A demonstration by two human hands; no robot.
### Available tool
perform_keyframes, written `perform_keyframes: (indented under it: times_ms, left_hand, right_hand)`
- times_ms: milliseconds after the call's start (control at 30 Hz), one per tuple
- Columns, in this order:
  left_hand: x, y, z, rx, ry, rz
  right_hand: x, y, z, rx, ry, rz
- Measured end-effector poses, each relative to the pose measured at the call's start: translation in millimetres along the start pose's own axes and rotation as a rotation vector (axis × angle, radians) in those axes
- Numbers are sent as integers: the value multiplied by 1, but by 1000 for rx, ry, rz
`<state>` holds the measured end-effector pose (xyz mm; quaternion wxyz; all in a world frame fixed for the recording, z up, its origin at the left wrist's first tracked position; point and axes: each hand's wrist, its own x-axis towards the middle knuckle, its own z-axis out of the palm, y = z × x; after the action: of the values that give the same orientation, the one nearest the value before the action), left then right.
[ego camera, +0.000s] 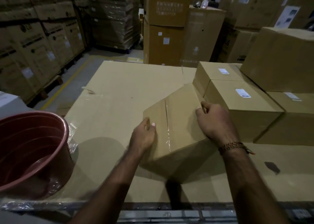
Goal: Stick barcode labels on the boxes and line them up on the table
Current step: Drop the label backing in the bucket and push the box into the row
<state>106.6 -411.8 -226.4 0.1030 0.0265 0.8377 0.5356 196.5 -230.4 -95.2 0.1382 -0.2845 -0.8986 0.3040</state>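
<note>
- Nearest the camera, the left hand (143, 136) and right hand (215, 121) grip opposite sides of the box (175, 121), fingers curled over its edges, holding it tilted above the worktop (115, 94).
- Held only by its edges, the box could slip or clip the labelled boxes (237, 101) just beyond the right hand.
- The box is plain brown, its seam taped, with no label visible on it.
- A red bucket (32, 149) sits well to the left of the left hand.

Open cardboard table (119, 91) is lying free left of the held box (176, 121); labelled boxes (241, 104) are crowding the right, a red tub (32, 149) blocking the near-left corner.
</note>
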Motion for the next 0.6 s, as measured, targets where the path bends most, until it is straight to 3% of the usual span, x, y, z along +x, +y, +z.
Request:
perform_keyframes:
  times_ms: [200,433,600]
  left_hand:
    - [10,20,-34,177,198,72]
    - [30,21,-54,442,61,106]
    - [40,21,-59,471,16,101]
  right_hand:
    - [33,21,28,87,-86,24]
    - [50,43,62,315,-116,25]
    - [68,52,84,411,-131,-9]
